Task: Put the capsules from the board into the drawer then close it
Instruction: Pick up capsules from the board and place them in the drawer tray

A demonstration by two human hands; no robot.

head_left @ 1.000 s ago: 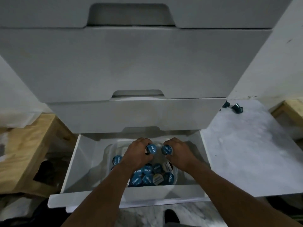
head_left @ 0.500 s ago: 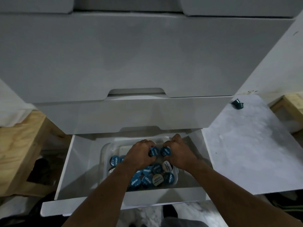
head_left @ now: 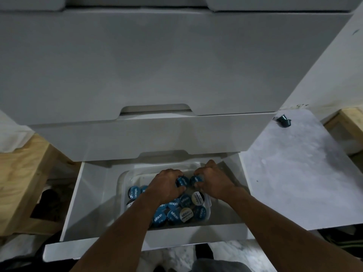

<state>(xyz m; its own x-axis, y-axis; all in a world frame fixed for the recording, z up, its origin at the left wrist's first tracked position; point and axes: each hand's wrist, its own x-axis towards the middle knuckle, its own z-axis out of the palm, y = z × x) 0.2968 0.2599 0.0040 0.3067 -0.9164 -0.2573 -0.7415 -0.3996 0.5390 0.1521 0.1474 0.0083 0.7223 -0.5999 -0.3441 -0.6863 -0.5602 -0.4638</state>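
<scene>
The left hand (head_left: 167, 185) curls round a blue-lidded round capsule (head_left: 182, 181), and the right hand (head_left: 214, 183) grips a second blue-lidded capsule (head_left: 196, 179). Both are held low over the clear plastic tub (head_left: 121, 179) in the open white drawer (head_left: 92, 193), likely to release them gently onto the heap. Two dark capsules (head_left: 283, 120) remain on the pale marbled board (head_left: 294, 173).

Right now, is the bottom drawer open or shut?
Open. The bottom drawer is pulled out beyond the drawer above, its inside and the clear tub of capsules exposed.
</scene>
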